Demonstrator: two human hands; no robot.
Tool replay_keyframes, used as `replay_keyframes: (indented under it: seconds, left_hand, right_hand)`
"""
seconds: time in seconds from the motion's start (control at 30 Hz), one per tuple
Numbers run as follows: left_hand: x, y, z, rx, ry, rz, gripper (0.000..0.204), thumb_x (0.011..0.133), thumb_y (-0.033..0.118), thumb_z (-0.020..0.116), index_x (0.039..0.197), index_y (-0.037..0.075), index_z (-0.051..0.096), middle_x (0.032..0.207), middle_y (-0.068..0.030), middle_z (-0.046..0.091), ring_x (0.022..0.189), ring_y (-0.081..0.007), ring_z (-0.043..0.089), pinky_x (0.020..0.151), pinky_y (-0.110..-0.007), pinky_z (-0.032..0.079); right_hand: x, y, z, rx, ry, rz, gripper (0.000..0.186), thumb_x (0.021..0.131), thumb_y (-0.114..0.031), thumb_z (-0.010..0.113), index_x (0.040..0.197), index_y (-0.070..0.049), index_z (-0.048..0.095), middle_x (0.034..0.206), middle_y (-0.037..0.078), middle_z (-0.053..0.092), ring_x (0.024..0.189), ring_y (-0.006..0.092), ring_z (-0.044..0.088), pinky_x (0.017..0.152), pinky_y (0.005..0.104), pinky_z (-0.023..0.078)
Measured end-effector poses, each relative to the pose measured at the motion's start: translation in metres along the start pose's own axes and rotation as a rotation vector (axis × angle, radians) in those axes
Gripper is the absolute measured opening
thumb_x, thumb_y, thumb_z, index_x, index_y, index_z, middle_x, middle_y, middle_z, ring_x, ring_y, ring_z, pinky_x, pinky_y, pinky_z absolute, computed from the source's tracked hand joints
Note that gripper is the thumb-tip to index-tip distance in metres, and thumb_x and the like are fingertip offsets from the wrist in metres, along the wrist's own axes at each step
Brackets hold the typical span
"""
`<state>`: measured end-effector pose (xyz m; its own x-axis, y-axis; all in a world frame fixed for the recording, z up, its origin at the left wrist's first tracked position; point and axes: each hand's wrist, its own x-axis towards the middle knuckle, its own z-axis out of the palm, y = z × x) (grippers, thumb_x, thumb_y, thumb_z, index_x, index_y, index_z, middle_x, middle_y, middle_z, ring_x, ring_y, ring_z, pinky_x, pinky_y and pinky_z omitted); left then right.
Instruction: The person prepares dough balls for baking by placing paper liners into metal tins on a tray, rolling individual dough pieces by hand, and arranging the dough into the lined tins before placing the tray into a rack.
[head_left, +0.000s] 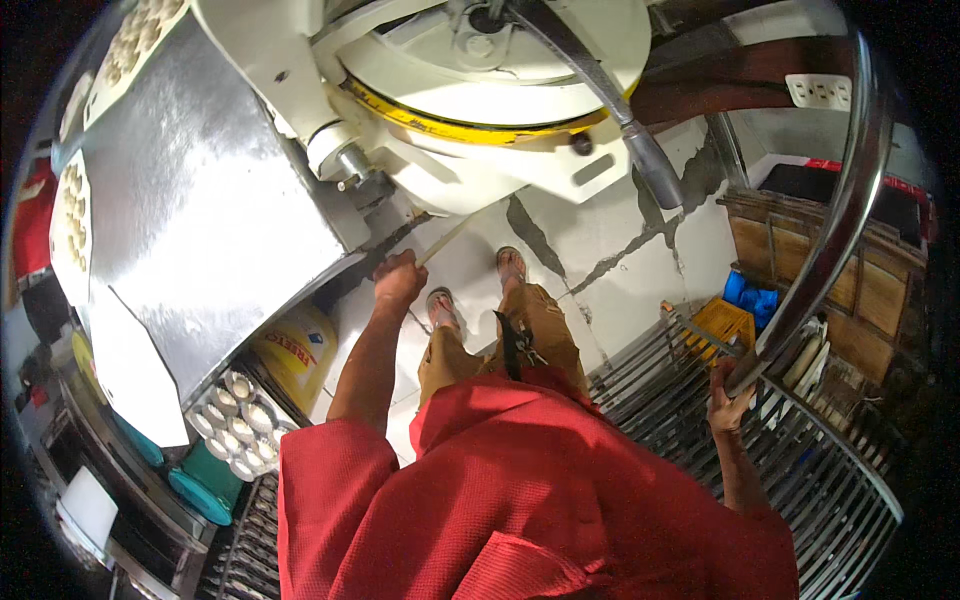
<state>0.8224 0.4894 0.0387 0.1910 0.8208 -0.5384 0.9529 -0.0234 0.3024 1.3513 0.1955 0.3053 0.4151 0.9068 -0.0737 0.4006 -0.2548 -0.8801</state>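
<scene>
The work is judged under way; how much is left is not shown. At lower right, the curved steel tube [850,230] is gripped by the right hand [729,402], fingers wrapped round its lower end, arm reached out sideways. Left of centre, a thin pale rod [455,236] seems held in the left hand [400,280], closed into a fist on an outstretched arm. Farther off, a white machine [470,90] at the top is touched by neither hand, and pale rounds [75,215] have been laid on a white tray [75,290] at the left edge
</scene>
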Motion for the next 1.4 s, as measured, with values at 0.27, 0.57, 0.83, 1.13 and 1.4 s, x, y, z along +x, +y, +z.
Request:
replay_keyframes:
  seconds: [0.27,0.57,0.83,1.13,1.4]
  left_hand:
    - [-0.011,0.005,-0.006,0.062,0.156,-0.005,0.027,0.084,0.032,0.067,0.099,0.009,0.065,0.097,-0.0174,0.072,0.09,-0.0399,0.07,0.083,-0.052,0.055]
    - [0.004,-0.005,0.002,-0.033,0.037,-0.056,0.035,0.08,0.039,0.072,0.103,0.013,0.069,0.097,-0.0125,0.073,0.094,-0.0357,0.07,0.086,-0.047,0.055]
    - [-0.003,0.006,0.0,0.002,0.03,-0.056,0.038,0.086,0.043,0.069,0.108,0.013,0.063,0.106,-0.0146,0.071,0.102,-0.0371,0.068,0.089,-0.051,0.053]
    - [-0.008,0.002,0.0,-0.089,0.152,-0.049,0.045,0.08,0.041,0.076,0.114,0.013,0.069,0.108,-0.0157,0.071,0.103,-0.0362,0.067,0.091,-0.047,0.053]
    - [-0.026,0.145,-0.099,-0.356,0.42,0.097,0.041,0.083,0.035,0.076,0.11,0.007,0.066,0.113,-0.0173,0.066,0.101,-0.0371,0.067,0.086,-0.047,0.054]
  right_hand:
    - [0.003,-0.021,0.019,-0.077,-0.017,-0.06,0.032,0.101,-0.02,0.06,0.129,-0.004,0.057,0.111,0.009,0.064,0.093,0.0145,0.06,0.081,0.0334,0.05]
    - [0.013,-0.05,0.035,-0.297,0.069,-0.018,0.029,0.091,-0.026,0.072,0.103,0.0,0.065,0.089,0.007,0.064,0.074,0.0162,0.056,0.065,0.0395,0.045]
    - [0.012,-0.047,0.029,-0.245,0.09,0.093,0.033,0.087,-0.029,0.074,0.096,0.001,0.063,0.086,0.007,0.06,0.078,0.0179,0.055,0.068,0.0389,0.046]
    - [0.018,-0.071,0.033,-0.301,-0.023,0.181,0.029,0.087,-0.023,0.078,0.093,0.001,0.064,0.08,0.008,0.061,0.074,0.018,0.057,0.069,0.038,0.048]
    - [-0.006,-0.109,0.008,-0.09,-0.063,0.533,0.027,0.088,-0.023,0.078,0.097,-0.003,0.063,0.078,0.003,0.061,0.064,0.012,0.055,0.059,0.0274,0.044]
